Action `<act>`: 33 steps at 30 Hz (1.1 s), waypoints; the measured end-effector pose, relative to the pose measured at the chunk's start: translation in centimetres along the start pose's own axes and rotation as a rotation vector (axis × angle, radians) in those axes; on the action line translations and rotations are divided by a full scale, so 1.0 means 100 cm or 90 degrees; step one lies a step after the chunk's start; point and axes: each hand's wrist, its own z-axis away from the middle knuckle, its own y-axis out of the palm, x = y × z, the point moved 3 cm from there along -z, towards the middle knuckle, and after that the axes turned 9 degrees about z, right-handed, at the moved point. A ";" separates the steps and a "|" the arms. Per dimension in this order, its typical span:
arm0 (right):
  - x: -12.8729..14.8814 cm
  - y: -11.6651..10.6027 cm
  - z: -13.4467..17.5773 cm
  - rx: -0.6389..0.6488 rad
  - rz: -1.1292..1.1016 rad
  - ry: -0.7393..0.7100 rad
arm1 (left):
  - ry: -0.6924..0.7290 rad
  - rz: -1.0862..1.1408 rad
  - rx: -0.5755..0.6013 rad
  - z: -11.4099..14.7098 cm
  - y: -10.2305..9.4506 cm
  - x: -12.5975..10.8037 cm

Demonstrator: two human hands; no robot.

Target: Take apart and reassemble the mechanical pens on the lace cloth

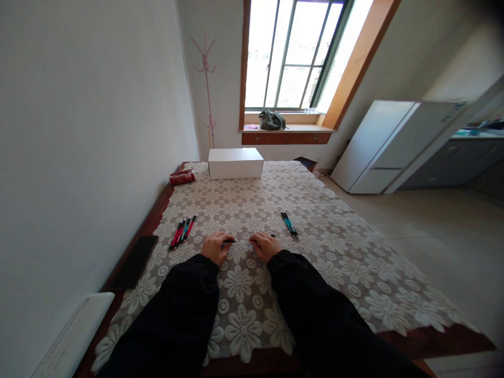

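Observation:
My left hand pinches a slim black pen part that points to the right. From its tip a thin whitish rod, which looks like a pen refill, runs across to my right hand. The fingers of my right hand are closed round the rod's other end. A small dark end shows behind the right knuckles; whether it belongs to the same pen I cannot tell. Several red and teal pens lie side by side left of my left hand. Teal and black pens lie beyond my right hand.
A floral lace tablecloth covers the table. At its far end stands a white box, with a red packet to its left. A dark flat rectangle lies along the left edge, near a white device by the wall.

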 end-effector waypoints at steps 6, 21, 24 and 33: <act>0.002 0.000 0.000 -0.004 -0.004 -0.009 | 0.014 -0.026 0.005 0.000 0.000 -0.003; 0.011 -0.004 0.000 -0.009 -0.044 -0.089 | 0.048 0.047 0.078 0.001 0.006 -0.004; 0.014 -0.004 0.001 -0.004 -0.068 -0.113 | 0.052 0.049 0.085 0.002 0.007 -0.006; 0.019 -0.012 0.002 -0.014 -0.108 -0.091 | 0.084 0.090 0.082 0.003 0.006 -0.009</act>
